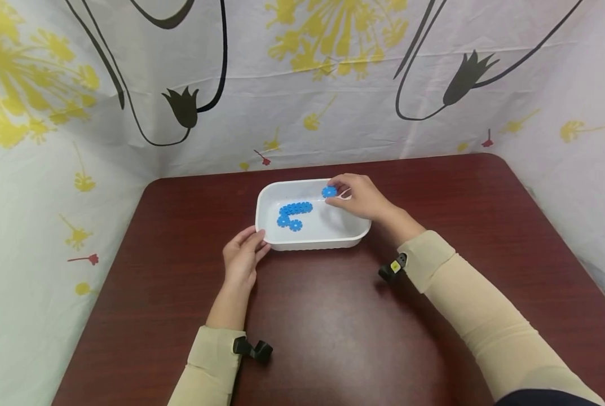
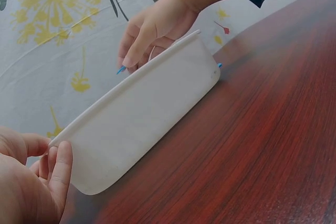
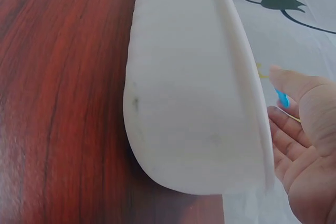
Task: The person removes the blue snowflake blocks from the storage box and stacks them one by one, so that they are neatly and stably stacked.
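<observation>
Right now the right hand [image 1: 355, 196] is pinching a single blue disc [image 1: 329, 192], thumb below and fingertips above, so the digits are clamping on its edge while most of its notched face is showing out past their tips. The disc is hovering inside the far right part of the white tray [image 1: 332, 230], as the head view is showing; from the left wrist it is appearing nearly edge-on, at the thumb's tip and above the near rim. From the right wrist, it is sitting as a blue sliver between thumb and fingers. The left hand [image 1: 240, 260] is gripping the tray's near left corner, its fingers clamping on the rim and wall. Well apart from the pinching fingertips, other blue pieces [image 1: 297, 208] are lying on the tray's floor toward the left, most forming an overlapping row, two nearer the left hand. The tray is resting on a reddish-brown table [image 1: 327, 316].
</observation>
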`<control>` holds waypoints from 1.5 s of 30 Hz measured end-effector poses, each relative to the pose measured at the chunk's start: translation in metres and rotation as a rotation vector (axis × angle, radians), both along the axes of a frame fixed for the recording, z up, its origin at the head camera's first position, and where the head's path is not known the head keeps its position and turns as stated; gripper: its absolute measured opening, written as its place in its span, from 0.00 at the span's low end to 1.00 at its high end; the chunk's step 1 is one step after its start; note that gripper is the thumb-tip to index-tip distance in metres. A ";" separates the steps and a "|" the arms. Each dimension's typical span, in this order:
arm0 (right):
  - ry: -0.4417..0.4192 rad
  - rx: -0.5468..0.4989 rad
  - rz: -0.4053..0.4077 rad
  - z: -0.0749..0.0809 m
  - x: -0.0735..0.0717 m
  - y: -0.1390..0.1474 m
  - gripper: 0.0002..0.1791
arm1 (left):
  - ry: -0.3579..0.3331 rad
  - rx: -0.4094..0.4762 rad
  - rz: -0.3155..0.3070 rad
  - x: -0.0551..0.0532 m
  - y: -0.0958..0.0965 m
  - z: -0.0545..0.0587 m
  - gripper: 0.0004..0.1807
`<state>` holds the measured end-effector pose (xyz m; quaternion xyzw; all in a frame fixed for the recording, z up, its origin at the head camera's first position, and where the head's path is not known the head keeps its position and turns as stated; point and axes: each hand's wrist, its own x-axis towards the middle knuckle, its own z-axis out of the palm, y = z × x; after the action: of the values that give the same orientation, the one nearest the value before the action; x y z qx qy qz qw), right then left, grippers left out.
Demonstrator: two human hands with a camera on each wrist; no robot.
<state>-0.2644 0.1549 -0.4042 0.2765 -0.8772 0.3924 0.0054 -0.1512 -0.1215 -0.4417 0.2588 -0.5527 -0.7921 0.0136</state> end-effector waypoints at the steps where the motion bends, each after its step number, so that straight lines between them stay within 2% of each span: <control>1: 0.001 -0.003 -0.006 0.000 0.000 0.001 0.20 | 0.001 0.002 0.002 0.000 0.000 0.000 0.20; 21: 0.028 -0.003 -0.084 0.002 0.003 0.029 0.20 | 0.010 -0.006 -0.001 0.000 0.000 0.001 0.21; 33: -0.003 -0.028 -0.161 -0.003 0.005 0.047 0.21 | 0.014 0.001 0.005 0.001 0.001 -0.001 0.20; 45: 0.003 -0.022 -0.215 -0.007 0.005 0.063 0.21 | 0.011 -0.011 -0.004 -0.001 0.001 -0.002 0.21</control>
<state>-0.2593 0.2179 -0.4113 0.1812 -0.8975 0.3988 0.0518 -0.1521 -0.1209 -0.4441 0.2534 -0.5574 -0.7904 0.0166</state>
